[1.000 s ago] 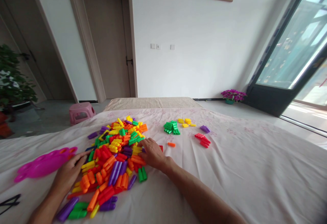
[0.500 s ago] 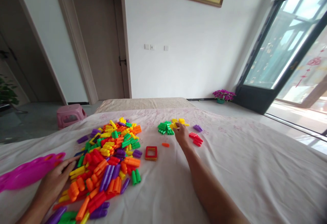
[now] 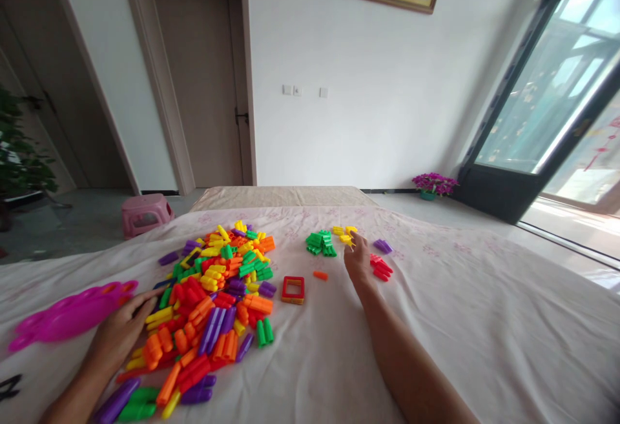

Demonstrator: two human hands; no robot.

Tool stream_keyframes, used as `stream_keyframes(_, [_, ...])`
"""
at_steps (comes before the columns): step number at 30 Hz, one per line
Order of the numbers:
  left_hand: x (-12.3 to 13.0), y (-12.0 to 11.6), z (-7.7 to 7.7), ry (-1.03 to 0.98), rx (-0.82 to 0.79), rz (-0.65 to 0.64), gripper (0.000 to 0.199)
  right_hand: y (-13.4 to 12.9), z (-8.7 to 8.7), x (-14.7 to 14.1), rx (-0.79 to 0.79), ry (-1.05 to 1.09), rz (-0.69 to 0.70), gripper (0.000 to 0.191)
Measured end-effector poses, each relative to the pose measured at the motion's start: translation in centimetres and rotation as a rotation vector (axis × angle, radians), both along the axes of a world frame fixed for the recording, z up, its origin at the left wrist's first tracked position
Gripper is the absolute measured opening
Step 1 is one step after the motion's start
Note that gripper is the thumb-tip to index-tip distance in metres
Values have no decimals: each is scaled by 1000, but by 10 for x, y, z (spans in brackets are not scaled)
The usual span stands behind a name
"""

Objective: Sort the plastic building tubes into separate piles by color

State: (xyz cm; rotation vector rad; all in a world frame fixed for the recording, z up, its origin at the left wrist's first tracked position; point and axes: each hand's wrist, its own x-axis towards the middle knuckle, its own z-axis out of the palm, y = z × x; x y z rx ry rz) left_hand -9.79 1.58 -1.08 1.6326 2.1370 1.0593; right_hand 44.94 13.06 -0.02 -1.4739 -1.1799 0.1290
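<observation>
My right arm stretches to one o'clock.
My right hand (image 3: 357,253) half-curls at the yellow pieces (image 3: 338,230), grip unclear; my left hand (image 3: 124,324), at ten, lies loosely open by the pile (image 3: 208,288).

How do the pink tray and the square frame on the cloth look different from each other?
The pink tray is long with a wavy rim, while the square frame has four straight sides. The tray is one bright pink; the frame is red on top with orange-yellow below. The tray is plainly bigger than the frame. Both lie on the pale cloth.
</observation>
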Motion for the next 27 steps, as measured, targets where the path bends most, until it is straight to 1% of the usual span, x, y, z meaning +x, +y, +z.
stream_keyframes(2, [0,0,1,-92,-52,-36,53,-5,5,-15,55,-122,66,46])
stream_keyframes(4, [0,0,2,-130,-68,-43,53,-14,13,-35,67,-203,188,39])
stream_keyframes(8, [0,-1,2,-140,-61,-52,53,-43,29,-84,24,-344,496,23])
stream_keyframes(10, [1,-1,3,-145,-63,-47,53,-60,35,-108,-10,-469,651,19])
stream_keyframes(12, [2,-2,3,-150,-58,-49,53,-75,39,-129,-47,-603,756,19])
stream_keyframes(14, [2,-2,3,-150,-50,-55,53,-84,41,-145,-94,-725,770,18])
stream_keyframes(16, [0,-1,1,-148,-50,-58,52,-88,41,-156,-159,-821,723,18])
stream_keyframes(19, [-3,1,-2,-160,-64,-57,54,-88,37,-166,-233,-877,681,19])
stream_keyframes(23, [-5,1,-3,-150,-74,-38,52,-86,31,-169,-252,-828,665,19])
stream_keyframes(25, [-7,1,-4,-145,-71,-36,50,-84,31,-166,-236,-750,657,15])
stream_keyframes(27, [-9,2,-6,-151,-65,-42,49,-78,34,-157,-184,-633,639,10])
